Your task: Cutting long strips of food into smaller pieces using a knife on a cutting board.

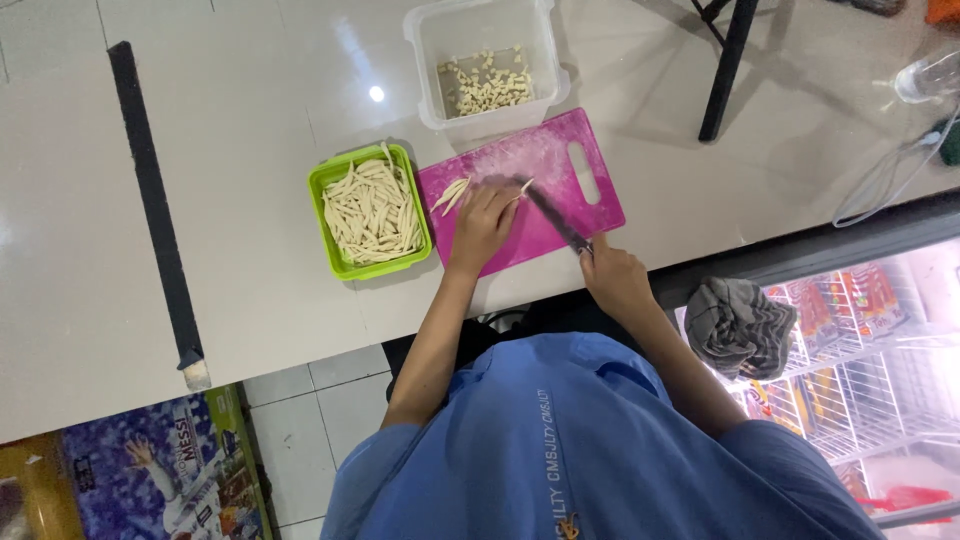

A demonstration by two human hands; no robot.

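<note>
Head view: green tray (340, 268) of pale strips sits left of the pink cutting board (560, 160) on the bench (240, 120); left hand (484, 222) pins strips (452, 193), right hand (612, 274) grips the knife (552, 216); bare bench lies leftward.

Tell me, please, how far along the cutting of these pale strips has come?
Done: the clear tub holds a thin layer of cut pieces. In hand: the left hand pins a few strips on the pink cutting board while the right hand works the knife. Left: the green tray is nearly full of uncut strips, so most remains.
</note>
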